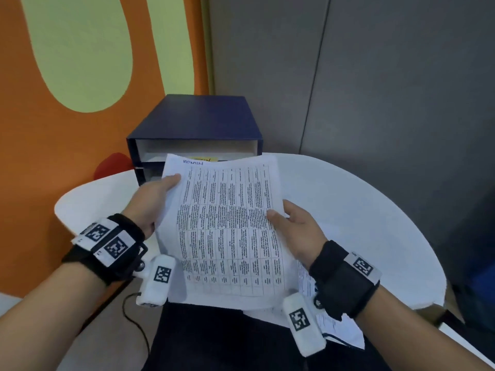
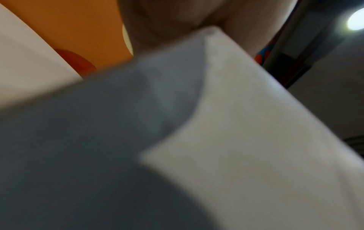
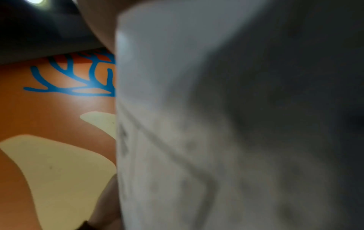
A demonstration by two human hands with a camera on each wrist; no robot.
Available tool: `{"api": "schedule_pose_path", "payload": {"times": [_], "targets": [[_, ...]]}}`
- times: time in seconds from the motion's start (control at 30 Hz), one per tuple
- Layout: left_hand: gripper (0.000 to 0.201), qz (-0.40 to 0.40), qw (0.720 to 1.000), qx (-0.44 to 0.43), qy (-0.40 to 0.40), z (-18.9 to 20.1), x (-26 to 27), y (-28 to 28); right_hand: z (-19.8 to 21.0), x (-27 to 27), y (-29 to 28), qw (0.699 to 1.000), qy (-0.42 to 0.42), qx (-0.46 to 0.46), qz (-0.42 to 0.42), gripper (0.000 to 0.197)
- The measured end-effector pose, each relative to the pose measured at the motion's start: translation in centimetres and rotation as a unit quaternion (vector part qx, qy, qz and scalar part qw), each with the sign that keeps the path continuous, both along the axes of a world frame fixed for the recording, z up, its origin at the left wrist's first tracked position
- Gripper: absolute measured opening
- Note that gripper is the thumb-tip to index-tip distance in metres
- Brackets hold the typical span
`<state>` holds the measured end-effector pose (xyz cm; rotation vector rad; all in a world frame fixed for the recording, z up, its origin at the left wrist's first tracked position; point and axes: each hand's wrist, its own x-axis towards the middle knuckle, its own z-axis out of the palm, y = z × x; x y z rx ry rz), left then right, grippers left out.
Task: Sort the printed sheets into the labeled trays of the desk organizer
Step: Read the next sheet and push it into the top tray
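A printed sheet [image 1: 227, 231] with a dense table and "ADMIN" handwritten at its top is held up over the white table [image 1: 361, 210]. My left hand [image 1: 155, 199] pinches its left edge, thumb on top. My right hand [image 1: 294, 231] pinches its right edge the same way. Behind the sheet stands the dark blue desk organizer [image 1: 198, 124] with stacked trays; a yellow label peeks out above the sheet's top edge. Both wrist views are blurred and mostly filled by the sheet's underside [image 2: 246, 124] [image 3: 197, 124].
More printed sheets [image 1: 337, 325] lie under my right wrist at the table's near edge. An orange and green wall [image 1: 80, 62] is on the left, grey panels [image 1: 375, 76] behind. A black cable [image 1: 134, 317] hangs below the table's left side.
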<state>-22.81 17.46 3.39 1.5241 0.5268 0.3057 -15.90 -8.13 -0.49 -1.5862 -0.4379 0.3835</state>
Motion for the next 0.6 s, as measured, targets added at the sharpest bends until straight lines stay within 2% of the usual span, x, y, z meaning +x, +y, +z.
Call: {"api": "schedule_pose_path", "payload": {"times": [0.23,0.3,0.37,0.4,0.43,0.5,0.6], "targets": [[0.038,-0.032,0.998,-0.06,-0.018,1.4,-1.8,4.3,3.1,1.9,5.3,0.997,0.075,0.01,-0.001,0.025],[0.044,-0.068,0.996,-0.051,0.014,1.1,-2.4,5.3,4.4,3.0,6.4,0.996,0.085,-0.001,-0.009,0.019],[0.065,-0.126,0.989,-0.016,0.078,0.6,-3.0,6.2,5.7,4.2,7.4,0.994,0.101,-0.006,-0.042,0.014],[0.075,-0.147,0.984,0.005,0.1,0.3,-3.1,6.7,6.1,4.6,7.9,0.99,0.126,0.011,-0.054,0.015],[0.075,-0.151,0.982,0.022,0.109,0.2,-3.2,7.0,6.4,5.0,8.2,0.986,0.155,0.027,-0.059,0.022],[0.058,-0.121,0.986,0.038,0.109,0.3,-3.0,7.4,6.6,5.2,8.6,0.982,0.183,0.027,-0.048,0.038],[0.029,-0.074,0.994,0.018,0.074,0.9,-2.0,7.4,5.9,4.6,8.1,0.981,0.192,-0.034,0.004,0.042]]}}
